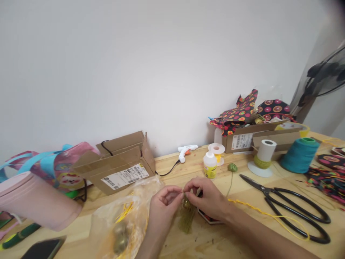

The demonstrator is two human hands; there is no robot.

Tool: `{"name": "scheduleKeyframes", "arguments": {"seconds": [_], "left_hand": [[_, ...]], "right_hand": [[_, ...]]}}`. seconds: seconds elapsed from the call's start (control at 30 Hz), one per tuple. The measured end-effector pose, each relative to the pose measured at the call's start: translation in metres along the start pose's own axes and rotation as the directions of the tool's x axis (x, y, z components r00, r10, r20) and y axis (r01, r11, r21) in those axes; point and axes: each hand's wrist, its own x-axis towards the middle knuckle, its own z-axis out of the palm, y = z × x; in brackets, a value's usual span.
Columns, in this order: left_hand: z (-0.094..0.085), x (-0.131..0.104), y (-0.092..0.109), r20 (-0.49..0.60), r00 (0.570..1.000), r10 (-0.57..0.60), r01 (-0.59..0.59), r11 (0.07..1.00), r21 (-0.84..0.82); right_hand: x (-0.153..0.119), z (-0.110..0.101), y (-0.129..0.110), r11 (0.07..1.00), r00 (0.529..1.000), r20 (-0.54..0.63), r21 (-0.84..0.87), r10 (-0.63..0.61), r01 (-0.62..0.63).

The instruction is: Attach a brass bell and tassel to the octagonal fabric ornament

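My left hand (165,208) and my right hand (207,198) meet above the table, thumb and finger pinched together on each. Between their fingertips they hold the top of an olive-green tassel (186,221), whose strands hang down toward the wood. A small shiny gold-coloured part shows near its head; the fingers hide the tip of its cord. Partly under my right hand lies a dark flat piece with a pale edge (212,220). A yellow braided cord (253,207) runs from beside my right wrist toward the large black-handled scissors (272,194).
Left are a plastic bag (101,219) with yellow cords, an open cardboard box (122,163), a pink tumbler (40,201) and a phone (44,249). Behind my hands stand a glue bottle (210,165) and a glue gun (185,152). A teal thread cone (299,156) stands right.
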Motion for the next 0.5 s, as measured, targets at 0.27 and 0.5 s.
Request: {"name": "scheduleKeyframes", "arguments": {"seconds": [0.27, 0.5], "left_hand": [[-0.0010, -0.0016, -0.0004, -0.026, 0.999, 0.048, -0.047, 0.998, 0.034], [-0.0021, -0.0016, -0.0020, -0.043, 0.993, 0.106, -0.104, 0.993, 0.061]], "right_hand": [[0.0002, 0.0017, 0.0007, 1.000, 1.000, -0.011, -0.010, 0.019, -0.019], [0.0008, 0.0059, 0.0050, 0.987, 0.992, 0.034, 0.097, 0.125, -0.127]]}}
